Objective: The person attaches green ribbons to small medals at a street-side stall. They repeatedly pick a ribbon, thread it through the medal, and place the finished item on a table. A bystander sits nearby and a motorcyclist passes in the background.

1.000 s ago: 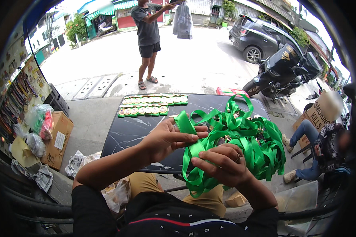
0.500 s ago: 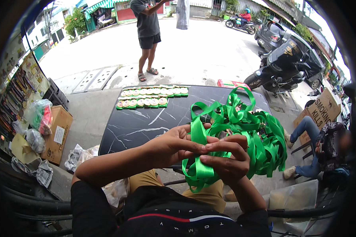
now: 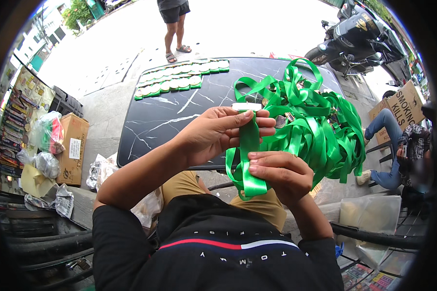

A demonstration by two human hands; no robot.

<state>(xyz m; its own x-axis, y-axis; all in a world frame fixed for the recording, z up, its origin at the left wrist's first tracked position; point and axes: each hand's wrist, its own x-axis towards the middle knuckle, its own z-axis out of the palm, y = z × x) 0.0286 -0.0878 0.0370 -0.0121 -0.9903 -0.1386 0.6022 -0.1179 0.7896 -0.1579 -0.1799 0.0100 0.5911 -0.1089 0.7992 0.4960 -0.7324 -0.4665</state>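
In front of my chest, over the near table edge, I hold a green satin ribbon [image 3: 250,138] stretched downward. My left hand [image 3: 216,131] pinches its upper end between thumb and fingers. A pale, flat piece [image 3: 246,106] shows edge-on above that thumb; its kind is unclear. Lower down, my right hand [image 3: 284,174] grips the same ribbon, which loops beneath the fingers. Beyond my right hand lies a heaped tangle of green ribbons [image 3: 306,131], with a round medal [image 3: 280,121] showing among them. Rows of medals on folded green ribbon [image 3: 167,85] lie at the table's far left.
The dark marbled table [image 3: 155,119] stands before me. A cardboard box [image 3: 72,150] and plastic bags [image 3: 48,133] sit at left. Across the table a person [image 3: 175,29] stands on the road. A motorcycle [image 3: 349,39] is parked far right, and a seated person [image 3: 391,145] is nearer.
My hands have drawn apart: the left one moved up the ribbon, the right one stays lower. The ribbon is now straightened between them, with the pale piece showing on top. My view has tilted downward.
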